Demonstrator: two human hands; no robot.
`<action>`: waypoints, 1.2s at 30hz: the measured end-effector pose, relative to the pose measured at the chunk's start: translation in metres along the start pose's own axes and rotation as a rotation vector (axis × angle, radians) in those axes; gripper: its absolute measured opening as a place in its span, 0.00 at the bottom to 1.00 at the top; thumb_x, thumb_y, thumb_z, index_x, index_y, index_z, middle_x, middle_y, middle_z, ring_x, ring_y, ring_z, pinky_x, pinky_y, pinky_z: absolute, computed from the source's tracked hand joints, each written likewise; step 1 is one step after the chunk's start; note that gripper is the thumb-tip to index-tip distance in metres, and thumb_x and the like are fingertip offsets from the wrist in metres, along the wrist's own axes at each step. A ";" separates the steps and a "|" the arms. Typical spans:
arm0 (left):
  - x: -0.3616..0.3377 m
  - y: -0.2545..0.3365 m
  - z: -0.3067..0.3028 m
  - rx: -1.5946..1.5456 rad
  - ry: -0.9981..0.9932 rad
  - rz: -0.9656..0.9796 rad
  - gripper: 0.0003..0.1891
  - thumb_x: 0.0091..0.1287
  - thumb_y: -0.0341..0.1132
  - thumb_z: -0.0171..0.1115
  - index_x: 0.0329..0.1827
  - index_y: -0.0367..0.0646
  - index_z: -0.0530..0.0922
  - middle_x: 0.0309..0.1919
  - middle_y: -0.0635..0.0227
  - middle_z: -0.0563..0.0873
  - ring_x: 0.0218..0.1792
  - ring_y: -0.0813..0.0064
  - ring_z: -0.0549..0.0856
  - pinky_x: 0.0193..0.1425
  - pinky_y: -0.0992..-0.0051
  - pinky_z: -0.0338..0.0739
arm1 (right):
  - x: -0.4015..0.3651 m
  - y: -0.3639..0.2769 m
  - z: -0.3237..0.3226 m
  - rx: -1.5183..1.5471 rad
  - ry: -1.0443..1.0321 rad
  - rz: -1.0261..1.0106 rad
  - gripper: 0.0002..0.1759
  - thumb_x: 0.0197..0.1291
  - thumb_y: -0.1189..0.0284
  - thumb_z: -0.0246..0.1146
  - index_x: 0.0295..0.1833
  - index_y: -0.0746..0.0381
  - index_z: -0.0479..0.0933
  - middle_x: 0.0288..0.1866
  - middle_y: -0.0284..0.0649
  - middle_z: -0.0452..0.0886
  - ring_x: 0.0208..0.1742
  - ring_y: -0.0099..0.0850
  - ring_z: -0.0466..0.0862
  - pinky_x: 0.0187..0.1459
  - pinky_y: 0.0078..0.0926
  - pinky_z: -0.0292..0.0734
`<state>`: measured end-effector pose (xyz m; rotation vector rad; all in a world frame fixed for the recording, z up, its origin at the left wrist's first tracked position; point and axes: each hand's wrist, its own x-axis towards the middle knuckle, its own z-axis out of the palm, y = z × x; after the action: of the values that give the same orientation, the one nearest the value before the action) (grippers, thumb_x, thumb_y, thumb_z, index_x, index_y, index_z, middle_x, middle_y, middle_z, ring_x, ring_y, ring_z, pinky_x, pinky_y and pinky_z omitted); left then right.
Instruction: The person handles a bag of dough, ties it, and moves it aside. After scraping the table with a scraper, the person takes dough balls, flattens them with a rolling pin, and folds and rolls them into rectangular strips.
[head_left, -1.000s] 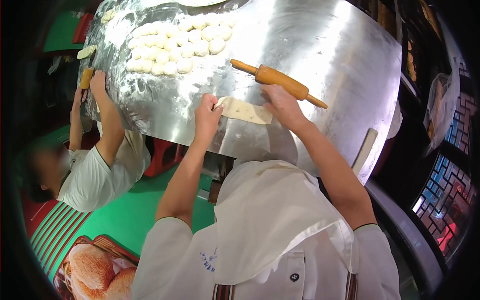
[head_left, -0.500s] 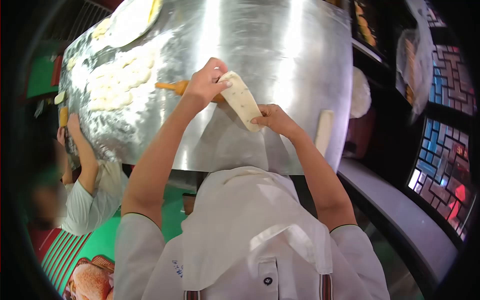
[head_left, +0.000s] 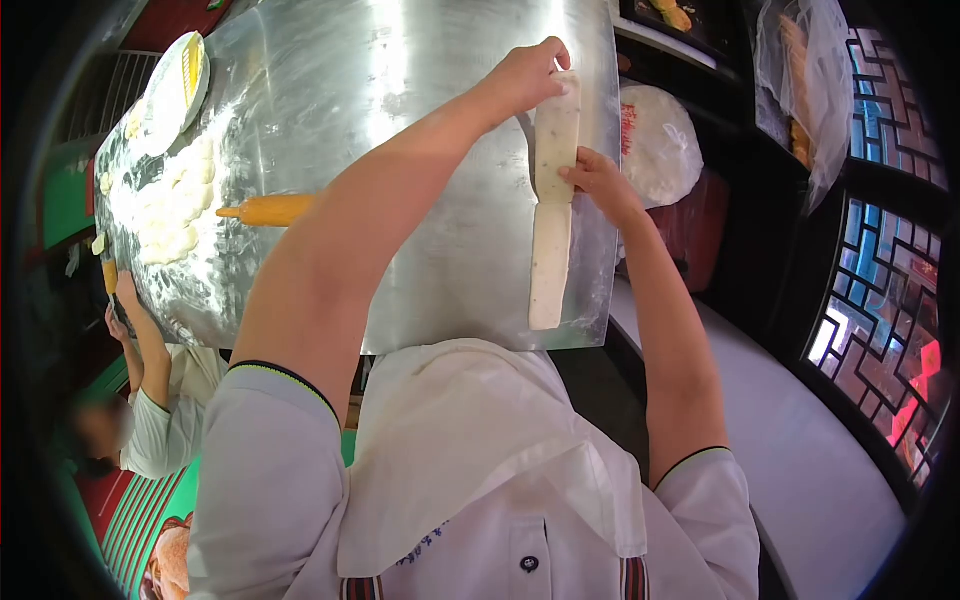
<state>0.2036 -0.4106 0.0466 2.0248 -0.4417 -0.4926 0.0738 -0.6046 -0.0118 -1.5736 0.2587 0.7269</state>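
Note:
A long flat strip of speckled dough (head_left: 557, 128) hangs between my hands near the right side of the metal table (head_left: 450, 240). My left hand (head_left: 532, 76) pinches its far end. Thumb and fingers of my right hand (head_left: 597, 180) grip its right edge close to the near end. Directly below it on the table lies a second pale dough strip (head_left: 550, 268), whose far end meets the held one. A wooden rolling pin (head_left: 268, 210) rests on the table left of centre, partly behind my left arm.
Floury dough pieces (head_left: 180, 205) and a plate (head_left: 168, 100) with something yellow are at the left. A co-worker's hands (head_left: 122, 300) are at the table's left edge by another rolling pin (head_left: 109, 277). A round plastic-wrapped item (head_left: 660, 145) sits beyond the right edge.
Both hands have carried the dough strip from the table's middle to its right side, in line with the lying strip. The view has shifted right.

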 end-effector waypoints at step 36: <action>-0.109 -0.039 0.095 -0.570 0.252 -0.532 0.17 0.73 0.26 0.51 0.64 0.32 0.71 0.51 0.52 0.82 0.49 0.67 0.86 0.54 0.70 0.82 | -0.021 0.004 0.006 -0.811 0.294 -0.167 0.08 0.60 0.77 0.65 0.41 0.68 0.74 0.34 0.41 0.86 0.38 0.35 0.87 0.38 0.35 0.82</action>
<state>0.0658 -0.4078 -0.0127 1.5939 0.3739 -0.5905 0.0538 -0.6049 -0.0022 -2.4473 0.0342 0.4811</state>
